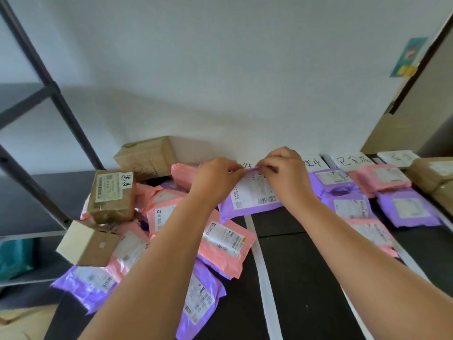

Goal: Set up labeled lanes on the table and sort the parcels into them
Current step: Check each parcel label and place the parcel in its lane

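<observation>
Left hand (215, 175) and right hand (284, 168) pinch far edge of purple parcel (252, 197), 12 o'clock. Label up, likely for reading.

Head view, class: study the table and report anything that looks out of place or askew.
The small cardboard box sits tilted, not flat, at the left edge of the unsorted parcel heap. The left hand and right hand pinch a purple parcel over the white tape line's far end.
</observation>
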Tool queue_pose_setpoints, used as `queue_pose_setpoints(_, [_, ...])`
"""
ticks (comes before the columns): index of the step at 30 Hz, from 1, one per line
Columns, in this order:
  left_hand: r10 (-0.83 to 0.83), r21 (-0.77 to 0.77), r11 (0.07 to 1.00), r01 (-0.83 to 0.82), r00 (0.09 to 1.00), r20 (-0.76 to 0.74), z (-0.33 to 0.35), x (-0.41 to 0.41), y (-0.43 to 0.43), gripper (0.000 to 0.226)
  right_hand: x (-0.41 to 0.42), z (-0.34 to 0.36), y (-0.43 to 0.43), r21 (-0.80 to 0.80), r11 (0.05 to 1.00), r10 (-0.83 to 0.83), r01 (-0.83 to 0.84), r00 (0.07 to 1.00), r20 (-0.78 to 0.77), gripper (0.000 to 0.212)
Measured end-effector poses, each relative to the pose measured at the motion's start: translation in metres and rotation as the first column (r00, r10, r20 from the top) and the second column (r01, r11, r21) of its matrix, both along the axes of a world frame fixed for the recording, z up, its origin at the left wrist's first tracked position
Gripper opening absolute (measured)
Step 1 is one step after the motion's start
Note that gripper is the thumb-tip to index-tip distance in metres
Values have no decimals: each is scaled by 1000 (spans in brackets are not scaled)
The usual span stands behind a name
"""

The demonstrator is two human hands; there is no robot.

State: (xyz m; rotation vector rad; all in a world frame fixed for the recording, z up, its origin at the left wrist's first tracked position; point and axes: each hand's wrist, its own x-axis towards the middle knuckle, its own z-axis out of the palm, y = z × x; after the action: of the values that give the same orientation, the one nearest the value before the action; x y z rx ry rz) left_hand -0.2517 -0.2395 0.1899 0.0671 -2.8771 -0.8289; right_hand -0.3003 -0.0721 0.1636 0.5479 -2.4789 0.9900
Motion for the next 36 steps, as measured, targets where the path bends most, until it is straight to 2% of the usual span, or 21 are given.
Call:
queue_pose_setpoints(4, [46, 37, 998, -45, 999, -29, 17, 17, 11, 23, 7, 24, 6, -18, 999, 31, -32, 998, -45, 14])
queue_pose_setpoints(6, [144, 145, 980, -133, 987, -71, 25, 22, 17, 19, 11, 36, 8, -18, 999, 49, -50, 999, -10, 18])
queue_pose_setpoints(9, [270, 301, 926, -228, 957, -106, 32, 30, 26, 14, 23, 50, 19, -64, 997, 32, -31, 999, 17, 44])
queue_pose_setpoints(11, [358, 415, 866, -278, 925, -127, 35, 34, 29, 12, 36, 58, 29, -209, 977, -20, 36, 997, 80, 57])
queue_pose_setpoints(13, [436, 515, 796, -317, 891, -125, 35, 41, 33, 12, 52, 64, 38, -357, 926, -34, 119, 971, 237, 55])
queue_pose_setpoints(15, [497, 604, 725, -332, 859, -124, 33, 50, 39, 11, 68, 64, 44, -442, 886, 38, 144, 925, 378, 45])
queue_pose_setpoints(17, [549, 674, 656, -340, 828, -117, 31, 59, 45, 10, 82, 58, 46, -462, 882, 124, 94, 899, 420, 27])
queue_pose_setpoints(19, [572, 737, 589, -331, 815, -92, 32, 68, 52, 13, 91, 54, 47, -443, 896, 161, 28, 910, 383, 4])
queue_pose_setpoints(23, [551, 869, 414, -271, 835, -2, 43, 79, 70, 5, 90, 59, 55, -401, 916, 75, 32, 965, 250, 12])
queue_pose_setpoints(26, [529, 912, 335, -236, 848, 25, 50, 85, 79, 9, 87, 59, 59, -410, 908, -9, 84, 983, 181, 23])
queue_pose_setpoints(29, [512, 927, 299, -228, 858, 46, 55, 91, 83, 6, 90, 59, 62, -432, 896, -32, 107, 983, 179, 21])
queue_pose_setpoints(36, [489, 922, 297, -248, 869, 77, 56, 102, 85, 11, 100, 64, 70, -502, 858, -5, 103, 981, 192, 15])
